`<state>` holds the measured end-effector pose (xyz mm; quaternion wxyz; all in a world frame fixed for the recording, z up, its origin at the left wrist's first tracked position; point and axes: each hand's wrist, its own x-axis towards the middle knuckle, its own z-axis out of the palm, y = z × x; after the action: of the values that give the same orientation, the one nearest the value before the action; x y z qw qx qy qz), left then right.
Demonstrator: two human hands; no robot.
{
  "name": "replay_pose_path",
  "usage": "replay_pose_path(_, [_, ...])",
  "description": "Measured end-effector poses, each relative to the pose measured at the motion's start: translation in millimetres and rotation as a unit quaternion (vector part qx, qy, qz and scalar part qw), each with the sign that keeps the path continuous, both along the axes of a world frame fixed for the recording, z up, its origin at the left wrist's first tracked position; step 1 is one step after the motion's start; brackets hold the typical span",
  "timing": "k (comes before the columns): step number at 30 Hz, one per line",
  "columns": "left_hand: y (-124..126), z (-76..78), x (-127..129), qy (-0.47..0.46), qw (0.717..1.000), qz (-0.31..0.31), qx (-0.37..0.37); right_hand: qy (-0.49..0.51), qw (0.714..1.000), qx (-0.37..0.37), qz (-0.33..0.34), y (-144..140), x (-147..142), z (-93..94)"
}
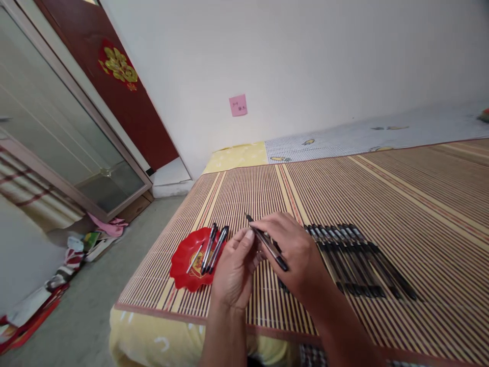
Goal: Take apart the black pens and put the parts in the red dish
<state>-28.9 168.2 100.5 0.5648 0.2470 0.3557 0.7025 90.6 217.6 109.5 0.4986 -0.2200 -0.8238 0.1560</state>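
My right hand [296, 247] grips a clear-barrelled pen [272, 248], its tip pointing up and away to the left, its dark end toward me. Close against it on the left, my left hand [234, 272] has its thumb and fingers pinched together near the pen's front part. Whatever that pinch holds is too small or hidden to name. A red scalloped plate [179, 260] lies just left of my left hand. On it rest black-ended clear pens [217, 250] and a thin white stick [194, 258].
Several black pens [346, 262] lie side by side in a row right of my right hand. Dark pen ends [282, 285] show partly beneath that hand. Everything lies on a striped mat [244, 188] over a bed. A pink note [238, 105] sticks to the wall.
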Motion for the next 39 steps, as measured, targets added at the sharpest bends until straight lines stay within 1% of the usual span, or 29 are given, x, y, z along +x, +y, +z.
replay_pose_path(6, [5.5, -9.4, -4.6, -0.053, 0.998, 0.034, 0.0, -0.031, 0.999, -0.022, 0.004, -2.2, -6.1, -0.3])
replay_pose_path(9, [6.4, -10.2, -7.0, -0.063, 0.998, 0.028, 0.005, -0.035, 0.999, -0.024, 0.007, -0.6, -8.2, -4.0])
replay_pose_path(11, [6.6, -9.2, -8.0, -0.055, 0.998, 0.02, 0.009, -0.038, 0.999, -0.027, 0.009, 0.2, -9.8, -7.1])
replay_pose_path(13, [7.0, -8.5, -9.1, -0.05, 0.998, 0.023, 0.008, -0.041, 0.998, -0.04, 0.015, 0.2, -11.6, -9.3])
replay_pose_path(16, [8.4, -9.0, -12.6, -0.059, 0.996, 0.062, -0.002, -0.04, 0.996, -0.077, 0.035, -0.6, -12.1, -9.6])
replay_pose_path(18, [9.4, -9.0, -17.2, -0.074, 0.992, 0.102, -0.014, -0.038, 0.992, -0.106, 0.054, 0.0, -8.5, -8.2])
replay_pose_path(20, [9.8, -7.9, -24.1, -0.094, 0.984, 0.146, -0.03, -0.03, 0.988, -0.138, 0.058, 3.4, -0.9, -7.4])
replay_pose_path(22, [9.6, -6.6, -32.3, -0.113, 0.975, 0.188, -0.039, -0.003, 0.985, -0.172, 0.027, 10.4, 9.3, -9.8])
replay_pose_path(24, [9.6, -7.2, -40.0, -0.116, 0.968, 0.218, -0.035, 0.037, 0.979, -0.198, -0.036, 20.5, 18.9, -17.0])
replay_pose_path(26, [10.9, -11.0, -45.3, -0.089, 0.967, 0.239, -0.021, 0.049, 0.971, -0.212, -0.097, 31.4, 24.3, -28.5])
replay_pose_path(28, [13.5, -17.1, -47.0, -0.058, 0.97, 0.235, -0.018, 0.004, 0.968, -0.21, -0.136, 40.5, 23.2, -42.1])
replay_pose_path(30, [16.7, -23.2, -45.7, -0.056, 0.977, 0.201, -0.028, -0.084, 0.966, -0.189, -0.153, 45.8, 15.9, -55.4])
replay_pose_path(32, [18.9, -27.0, -43.1, -0.071, 0.984, 0.162, -0.037, -0.181, 0.955, -0.174, -0.155, 47.3, 4.6, -67.1])
replay_pose_path(34, [19.7, -28.2, -40.9, -0.078, 0.986, 0.142, -0.037, -0.257, 0.938, -0.173, -0.154, 46.1, -7.2, -77.3])
replay_pose_path(37, [18.9, -27.2, -40.2, -0.081, 0.987, 0.136, -0.038, -0.327, 0.917, -0.173, -0.153, 43.1, -20.7, -89.5])
replay_pose_path(39, [18.1, -26.4, -41.0, -0.085, 0.987, 0.134, -0.037, -0.353, 0.909, -0.169, -0.143, 41.6, -25.5, -94.2])
